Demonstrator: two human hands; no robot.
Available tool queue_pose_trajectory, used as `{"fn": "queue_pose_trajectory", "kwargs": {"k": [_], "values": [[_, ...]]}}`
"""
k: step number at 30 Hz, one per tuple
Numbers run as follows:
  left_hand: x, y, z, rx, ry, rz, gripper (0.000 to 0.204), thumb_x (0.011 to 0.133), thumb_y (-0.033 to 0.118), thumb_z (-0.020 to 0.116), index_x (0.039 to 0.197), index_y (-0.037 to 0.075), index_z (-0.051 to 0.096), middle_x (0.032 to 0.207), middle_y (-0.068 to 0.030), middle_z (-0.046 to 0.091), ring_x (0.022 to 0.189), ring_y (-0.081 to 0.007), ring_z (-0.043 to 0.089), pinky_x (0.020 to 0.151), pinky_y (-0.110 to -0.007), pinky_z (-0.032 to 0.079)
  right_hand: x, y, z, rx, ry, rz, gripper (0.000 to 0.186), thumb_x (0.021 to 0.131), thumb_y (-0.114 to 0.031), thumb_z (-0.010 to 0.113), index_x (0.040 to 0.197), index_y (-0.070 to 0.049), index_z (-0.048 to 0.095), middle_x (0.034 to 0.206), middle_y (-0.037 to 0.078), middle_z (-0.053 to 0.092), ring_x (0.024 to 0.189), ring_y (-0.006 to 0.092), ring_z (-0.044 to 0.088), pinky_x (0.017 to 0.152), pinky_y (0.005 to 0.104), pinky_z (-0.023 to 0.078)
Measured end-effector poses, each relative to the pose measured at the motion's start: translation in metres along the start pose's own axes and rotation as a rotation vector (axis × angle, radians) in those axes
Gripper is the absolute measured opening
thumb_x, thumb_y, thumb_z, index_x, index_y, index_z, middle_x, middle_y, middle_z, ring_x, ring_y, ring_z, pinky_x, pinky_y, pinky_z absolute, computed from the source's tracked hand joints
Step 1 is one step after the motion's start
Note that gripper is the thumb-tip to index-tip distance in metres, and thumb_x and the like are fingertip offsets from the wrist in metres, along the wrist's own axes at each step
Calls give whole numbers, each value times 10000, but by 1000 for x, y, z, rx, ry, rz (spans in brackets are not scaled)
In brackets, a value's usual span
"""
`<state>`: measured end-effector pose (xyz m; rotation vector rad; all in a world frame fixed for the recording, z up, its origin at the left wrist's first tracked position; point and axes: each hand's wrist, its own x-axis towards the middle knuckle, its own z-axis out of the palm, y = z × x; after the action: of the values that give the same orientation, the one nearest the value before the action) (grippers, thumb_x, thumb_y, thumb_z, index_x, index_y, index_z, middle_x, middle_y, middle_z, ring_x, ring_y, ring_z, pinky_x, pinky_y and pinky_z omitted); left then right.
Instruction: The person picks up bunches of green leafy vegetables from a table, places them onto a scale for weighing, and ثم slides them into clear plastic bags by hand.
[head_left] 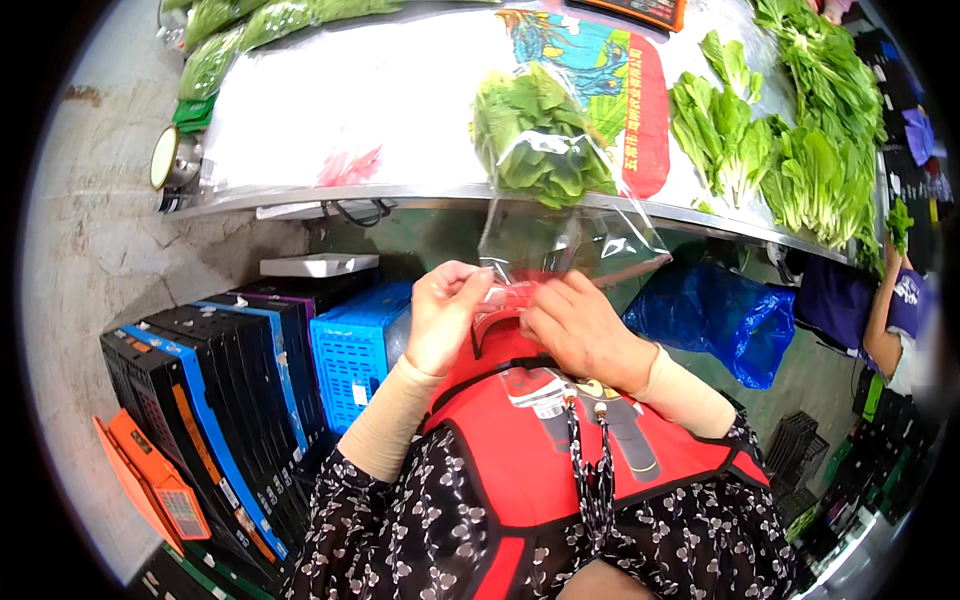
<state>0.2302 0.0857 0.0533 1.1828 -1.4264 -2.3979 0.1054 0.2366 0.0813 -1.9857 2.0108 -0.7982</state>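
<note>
A clear plastic bag (530, 225) with leafy greens (540, 150) in its far part lies over the table's front edge, and its near end hangs toward me. My left hand (450, 310) pinches that near end at its left, fingers closed. My right hand (580, 330) is closed on the same end at its right, fingertips curled and partly hidden. Both hands are just in front of my red apron (550, 450). Under the greens is a colourful printed sheet (640, 110).
Loose greens (820, 170) cover the table's (290, 100) right; bagged greens (215, 70) line its back left. Below stand black crates (200, 380), a blue crate (350, 350) and a blue plastic bag (710, 320). An orange scale (180, 500) stands lower left. A co-worker's arm (885, 310) holds greens at right.
</note>
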Motion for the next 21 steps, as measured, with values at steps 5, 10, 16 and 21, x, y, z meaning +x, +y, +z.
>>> {"fn": "queue_pose_trajectory", "kwargs": {"k": [5,10,16,21], "values": [[1,1,-25,217,-201,22,95,915,95,589,916,2,607,839,-70,669,796,-135,636,772,-269,507,-218,57,29,-228,-572,475,186,776,-160,608,934,-62,598,955,121,586,905,279,564,819,409,416],[45,19,-44,799,-77,587,325,792,10,665,1102,32,568,1105,-118,588,1026,-242,568,892,-344,463,-298,64,38,-207,-776,948,194,835,-247,620,920,-74,645,962,147,635,911,341,621,779,413,501],[89,33,-9,1243,-199,1332,368,655,11,708,1008,94,642,998,-90,578,921,-301,554,791,-401,450,-90,113,-5,-60,468,594,120,807,-16,647,917,-12,601,834,139,576,750,303,595,652,352,476],[101,31,-6,1259,-196,1427,194,670,64,715,847,94,641,921,-65,583,871,-278,563,748,-392,445,-53,142,5,191,552,518,317,765,52,663,1064,-35,600,932,92,565,735,161,596,622,254,476]]}}
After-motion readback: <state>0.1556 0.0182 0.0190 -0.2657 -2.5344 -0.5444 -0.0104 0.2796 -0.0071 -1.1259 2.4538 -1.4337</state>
